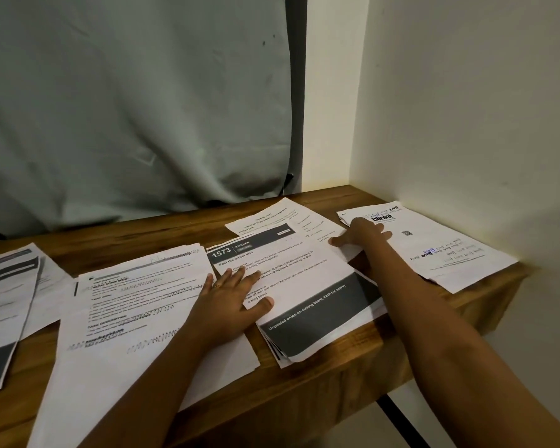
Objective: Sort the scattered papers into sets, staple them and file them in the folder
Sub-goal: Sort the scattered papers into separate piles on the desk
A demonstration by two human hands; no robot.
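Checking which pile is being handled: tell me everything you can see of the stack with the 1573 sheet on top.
The 1573 stack is several white printed paper sheets, edges fanned at the near corner. Its top sheet bears a dark header, 1573 KITCHEN, the title Peel the onion skin, and a dark footer band. It lies flat and skewed on the wooden table. The left hand rests flat on its left edge; the right hand touches its far right corner.

Left hand (pixel 230 299) lies flat, fingers spread; right hand (pixel 364 236) is stretched farther forward, palm down.
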